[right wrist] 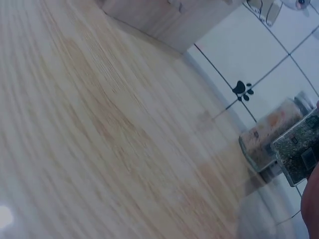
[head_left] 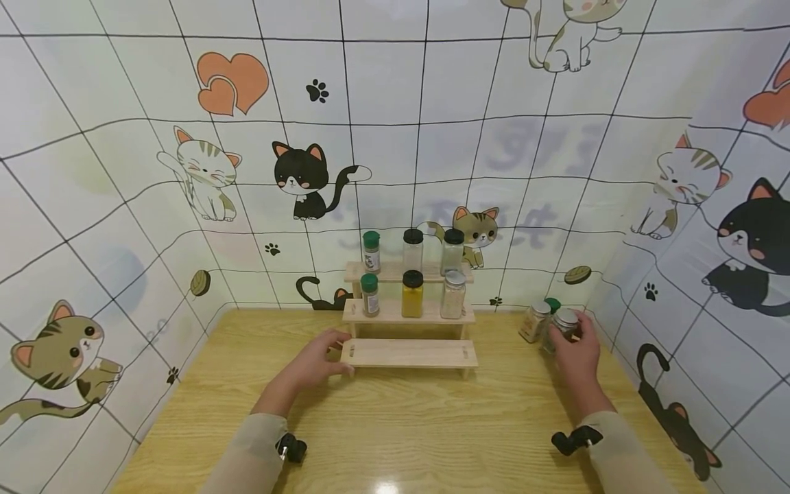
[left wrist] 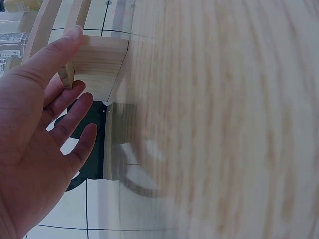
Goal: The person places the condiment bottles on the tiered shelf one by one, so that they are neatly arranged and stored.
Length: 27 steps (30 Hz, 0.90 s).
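My left hand (head_left: 315, 360) grips the left end of a three-tier wooden spice rack (head_left: 410, 353) at its lowest board. In the left wrist view, the thumb lies on the wood and the fingertips reach past its end. Off to the right, my right hand (head_left: 579, 353) holds a glass spice jar (head_left: 564, 320) by its silver-lidded top. Dark green flakes fill that jar (right wrist: 298, 149) in the right wrist view, where only an edge of the hand shows. Beside it stands another silver-lidded jar (head_left: 534, 322) with pale orange contents. A green cap (head_left: 552, 303) peeks out behind them.
The rack's middle board carries a green-capped bottle (head_left: 369, 296), a yellow-filled jar (head_left: 412, 295) and a silver-lidded jar (head_left: 453, 296). On the top board are another green-capped bottle (head_left: 372, 252) and two black-lidded jars. Cat-patterned walls (head_left: 382, 151) border the wooden table (head_left: 426, 425).
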{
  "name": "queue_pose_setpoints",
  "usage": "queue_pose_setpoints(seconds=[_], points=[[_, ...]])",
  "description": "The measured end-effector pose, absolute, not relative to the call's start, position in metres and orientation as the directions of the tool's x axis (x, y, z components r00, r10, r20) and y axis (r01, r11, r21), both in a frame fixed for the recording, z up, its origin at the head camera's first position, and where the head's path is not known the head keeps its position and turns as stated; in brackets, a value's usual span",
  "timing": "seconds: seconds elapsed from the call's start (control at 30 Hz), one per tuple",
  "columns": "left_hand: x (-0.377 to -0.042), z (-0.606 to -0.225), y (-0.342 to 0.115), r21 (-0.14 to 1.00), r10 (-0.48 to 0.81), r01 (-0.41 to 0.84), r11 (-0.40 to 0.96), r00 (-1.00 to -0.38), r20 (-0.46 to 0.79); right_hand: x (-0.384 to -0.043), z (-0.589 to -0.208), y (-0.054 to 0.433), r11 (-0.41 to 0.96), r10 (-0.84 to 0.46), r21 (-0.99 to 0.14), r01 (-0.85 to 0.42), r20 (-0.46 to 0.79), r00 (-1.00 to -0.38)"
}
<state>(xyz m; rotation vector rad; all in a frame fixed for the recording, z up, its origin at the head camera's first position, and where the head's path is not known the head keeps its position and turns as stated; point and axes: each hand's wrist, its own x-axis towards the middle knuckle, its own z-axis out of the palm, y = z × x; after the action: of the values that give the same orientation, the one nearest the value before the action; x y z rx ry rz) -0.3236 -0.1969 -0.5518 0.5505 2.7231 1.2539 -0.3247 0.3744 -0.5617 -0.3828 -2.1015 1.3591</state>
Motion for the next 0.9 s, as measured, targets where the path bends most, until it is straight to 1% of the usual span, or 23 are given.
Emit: queue_pose_setpoints(seconds=[0.23, 0.67, 0.9], points=[[-0.322, -0.552, -0.197, 0.760, 0.349, 0.272, 0.591, -0.935, 0.063, -0.307, -0.541, 0.356, 0.460, 0.438, -0.872, -0.167, 0.386, -0.812], [-0.321, -0.550, -0.197, 0.755, 0.346, 0.278, 0.594, -0.935, 0.072, -0.283, -0.510, 0.319, 0.406, 0.238, -0.873, -0.268, 0.385, -0.892], [-0.320, -0.550, -0.196, 0.757, 0.354, 0.291, 0.586, -0.932, 0.084, -0.275, -0.495, 0.297, 0.415, 0.128, -0.856, -0.310, 0.392, -0.911]])
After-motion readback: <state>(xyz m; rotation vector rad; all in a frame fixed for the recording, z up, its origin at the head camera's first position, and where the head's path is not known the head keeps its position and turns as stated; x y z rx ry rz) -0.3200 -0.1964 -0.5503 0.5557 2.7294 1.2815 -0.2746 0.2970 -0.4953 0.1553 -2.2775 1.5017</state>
